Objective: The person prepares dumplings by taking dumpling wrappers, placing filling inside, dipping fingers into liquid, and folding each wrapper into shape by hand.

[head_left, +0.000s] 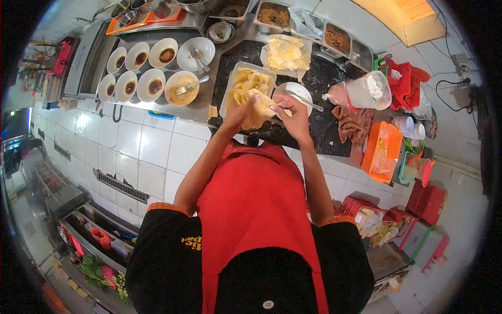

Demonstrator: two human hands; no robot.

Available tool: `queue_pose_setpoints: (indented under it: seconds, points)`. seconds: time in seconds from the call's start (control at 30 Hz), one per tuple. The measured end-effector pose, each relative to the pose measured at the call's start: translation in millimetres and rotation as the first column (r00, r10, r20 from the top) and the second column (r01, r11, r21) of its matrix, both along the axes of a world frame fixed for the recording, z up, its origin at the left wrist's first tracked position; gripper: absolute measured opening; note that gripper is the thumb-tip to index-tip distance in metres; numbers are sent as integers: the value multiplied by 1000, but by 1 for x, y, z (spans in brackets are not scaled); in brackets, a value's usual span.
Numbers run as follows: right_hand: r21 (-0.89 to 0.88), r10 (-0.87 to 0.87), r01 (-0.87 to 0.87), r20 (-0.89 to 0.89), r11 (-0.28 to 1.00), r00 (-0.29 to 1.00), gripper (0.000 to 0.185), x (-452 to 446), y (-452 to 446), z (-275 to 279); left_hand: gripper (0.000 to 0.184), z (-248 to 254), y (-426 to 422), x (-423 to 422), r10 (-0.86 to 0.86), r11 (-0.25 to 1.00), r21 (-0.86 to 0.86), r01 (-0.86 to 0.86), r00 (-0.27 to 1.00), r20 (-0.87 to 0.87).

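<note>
Over the front edge of the dark work surface, my left hand [239, 112] holds a pale yellow wrapper [258, 111] with its fingers around it. My right hand [294, 112] pinches the wrapper's right edge. Just behind my left hand is a white tub [271, 76] of folded yellow pieces [250, 82]. A white plate [299, 88] with a utensil [305, 101] across it lies behind my right hand. Square yellow wrappers [285, 54] are stacked on paper farther back.
Bowls with dark sauce [150, 86] and a bowl with a fork [174, 94] stand at left. Metal trays [338, 39] line the back. At right are a white container [369, 90], a brown cloth [353, 124] and an orange basket [382, 152].
</note>
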State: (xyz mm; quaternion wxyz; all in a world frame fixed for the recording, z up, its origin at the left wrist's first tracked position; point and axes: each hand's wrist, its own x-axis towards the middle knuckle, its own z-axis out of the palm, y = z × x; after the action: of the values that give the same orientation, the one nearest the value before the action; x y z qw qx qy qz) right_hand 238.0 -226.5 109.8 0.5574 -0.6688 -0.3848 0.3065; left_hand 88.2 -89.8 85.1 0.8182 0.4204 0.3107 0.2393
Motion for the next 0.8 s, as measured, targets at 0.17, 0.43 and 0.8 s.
queue_pose_setpoints:
  seconds: [0.17, 0.43, 0.8]
  points:
    - [53, -114, 135, -292, 989, 950, 27, -3, 22, -9, 42, 1, 6, 0, -4, 988, -152, 6, 1000, 15]
    - [-77, 121, -115, 86, 990, 989, 34, 6, 46, 24, 36, -12, 8, -9, -62, 980, 185, 80, 993, -101]
    - [-178, 115, -32, 479, 984, 870, 40, 49, 73, -21, 45, -58, 77, -72, 196, 909, -391, -146, 977, 90]
